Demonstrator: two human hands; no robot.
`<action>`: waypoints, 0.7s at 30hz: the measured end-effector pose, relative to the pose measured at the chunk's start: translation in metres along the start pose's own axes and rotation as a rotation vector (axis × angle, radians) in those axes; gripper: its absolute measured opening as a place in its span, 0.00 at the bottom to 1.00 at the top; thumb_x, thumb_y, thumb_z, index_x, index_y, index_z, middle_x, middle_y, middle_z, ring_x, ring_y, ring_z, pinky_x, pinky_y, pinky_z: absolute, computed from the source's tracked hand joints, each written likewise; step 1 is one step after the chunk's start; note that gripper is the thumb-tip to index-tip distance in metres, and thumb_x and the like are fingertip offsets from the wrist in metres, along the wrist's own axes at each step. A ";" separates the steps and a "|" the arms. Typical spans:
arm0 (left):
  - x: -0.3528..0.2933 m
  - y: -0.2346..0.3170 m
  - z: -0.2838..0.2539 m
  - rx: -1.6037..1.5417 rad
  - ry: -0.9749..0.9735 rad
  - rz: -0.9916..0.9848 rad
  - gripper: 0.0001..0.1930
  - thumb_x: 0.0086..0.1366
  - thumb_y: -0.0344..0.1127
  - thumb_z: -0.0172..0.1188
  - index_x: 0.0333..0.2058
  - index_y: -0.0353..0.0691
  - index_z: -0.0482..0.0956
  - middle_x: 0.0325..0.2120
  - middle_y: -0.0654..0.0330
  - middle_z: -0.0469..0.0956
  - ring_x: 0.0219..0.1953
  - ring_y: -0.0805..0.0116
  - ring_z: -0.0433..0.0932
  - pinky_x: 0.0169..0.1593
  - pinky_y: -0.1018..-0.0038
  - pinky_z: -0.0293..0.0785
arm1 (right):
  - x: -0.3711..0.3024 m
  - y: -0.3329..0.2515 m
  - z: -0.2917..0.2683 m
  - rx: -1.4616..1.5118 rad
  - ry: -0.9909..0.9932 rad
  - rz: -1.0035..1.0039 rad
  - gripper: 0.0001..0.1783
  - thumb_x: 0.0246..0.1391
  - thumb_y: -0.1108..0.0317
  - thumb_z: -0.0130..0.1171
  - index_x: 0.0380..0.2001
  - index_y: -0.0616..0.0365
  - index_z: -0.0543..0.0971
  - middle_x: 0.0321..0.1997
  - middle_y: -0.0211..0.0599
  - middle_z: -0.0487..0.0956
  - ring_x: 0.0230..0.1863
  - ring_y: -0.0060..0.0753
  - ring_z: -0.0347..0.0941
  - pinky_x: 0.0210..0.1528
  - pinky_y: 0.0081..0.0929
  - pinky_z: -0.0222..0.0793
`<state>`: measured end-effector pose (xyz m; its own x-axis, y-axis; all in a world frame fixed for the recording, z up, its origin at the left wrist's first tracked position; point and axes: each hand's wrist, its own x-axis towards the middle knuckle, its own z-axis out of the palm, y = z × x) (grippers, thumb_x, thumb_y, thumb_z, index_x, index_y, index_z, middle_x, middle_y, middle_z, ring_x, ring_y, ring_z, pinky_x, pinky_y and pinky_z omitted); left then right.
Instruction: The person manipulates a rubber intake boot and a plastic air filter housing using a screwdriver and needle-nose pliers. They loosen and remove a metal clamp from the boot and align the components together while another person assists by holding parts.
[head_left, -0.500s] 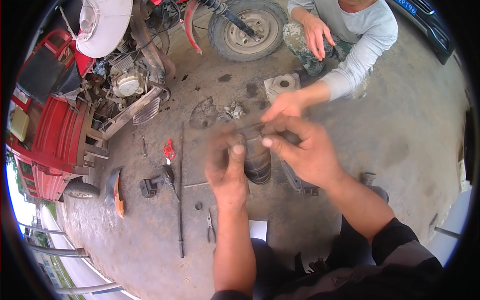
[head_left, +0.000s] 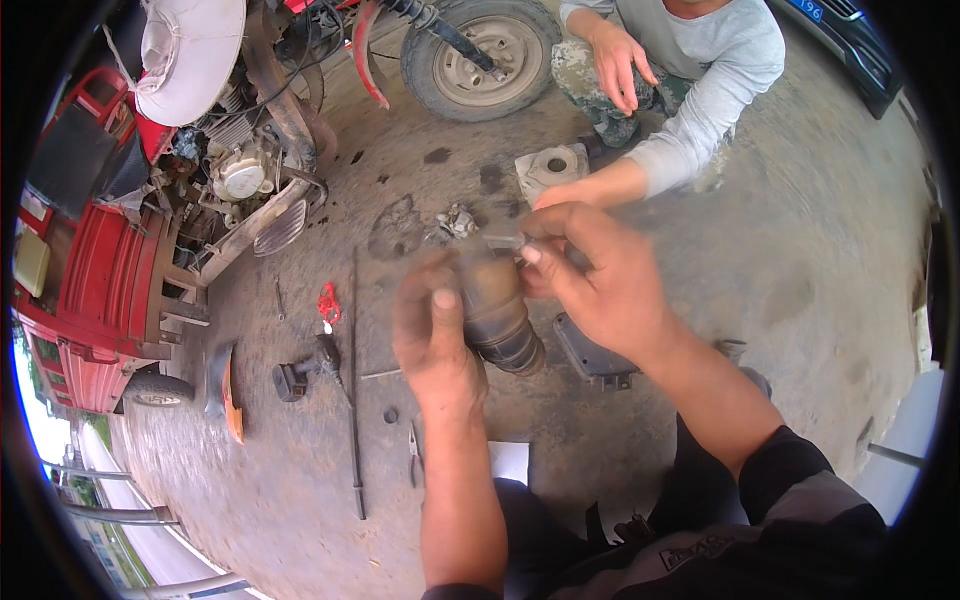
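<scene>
My left hand [head_left: 436, 332] grips a greasy brown ribbed rubber boot on a metal part [head_left: 500, 310], held up in front of me. My right hand [head_left: 598, 278] pinches a small silvery metal piece [head_left: 505, 241] at the top end of that part. Both hands are smeared with grease. Across from me another person in a grey long-sleeved shirt [head_left: 715, 75] crouches, one hand [head_left: 562, 193] reaching close to my right hand, the other resting on a knee.
A red three-wheeled vehicle [head_left: 110, 270] with an exposed engine [head_left: 240, 175] stands at left, its front wheel [head_left: 480, 55] at top. On the concrete lie a long metal rod [head_left: 354, 380], pliers [head_left: 414, 452], a red tool [head_left: 328, 302], a black power tool [head_left: 305, 370], a black cover [head_left: 592, 355].
My left hand has shifted lower along the boot, and my right hand has closed tighter on the top of the part. The other person's hand stays close by.
</scene>
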<state>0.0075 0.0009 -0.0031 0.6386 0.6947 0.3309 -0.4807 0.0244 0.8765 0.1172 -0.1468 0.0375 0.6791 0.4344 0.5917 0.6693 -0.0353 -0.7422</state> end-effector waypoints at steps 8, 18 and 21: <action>-0.002 0.000 0.004 -0.177 -0.015 -0.091 0.10 0.79 0.39 0.58 0.53 0.43 0.76 0.63 0.51 0.76 0.63 0.56 0.76 0.66 0.55 0.76 | 0.012 0.015 -0.014 0.105 -0.057 0.135 0.15 0.62 0.66 0.68 0.47 0.64 0.83 0.36 0.50 0.85 0.38 0.49 0.85 0.42 0.38 0.79; 0.000 -0.010 -0.004 -0.100 -0.116 -0.018 0.09 0.79 0.37 0.60 0.52 0.42 0.77 0.63 0.52 0.75 0.64 0.58 0.74 0.70 0.57 0.70 | 0.003 0.027 0.010 0.339 -0.035 0.190 0.12 0.64 0.70 0.67 0.46 0.65 0.83 0.36 0.45 0.85 0.34 0.38 0.85 0.39 0.33 0.79; -0.002 -0.012 -0.001 0.005 -0.108 -0.007 0.11 0.76 0.39 0.64 0.50 0.41 0.78 0.63 0.53 0.75 0.65 0.59 0.72 0.71 0.57 0.67 | 0.002 0.034 0.008 0.234 -0.033 0.115 0.13 0.62 0.69 0.68 0.47 0.64 0.83 0.38 0.47 0.84 0.39 0.47 0.84 0.43 0.35 0.79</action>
<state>0.0113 -0.0005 -0.0145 0.7030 0.6130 0.3606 -0.4734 0.0250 0.8805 0.1387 -0.1401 0.0107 0.7341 0.4689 0.4912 0.4974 0.1210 -0.8590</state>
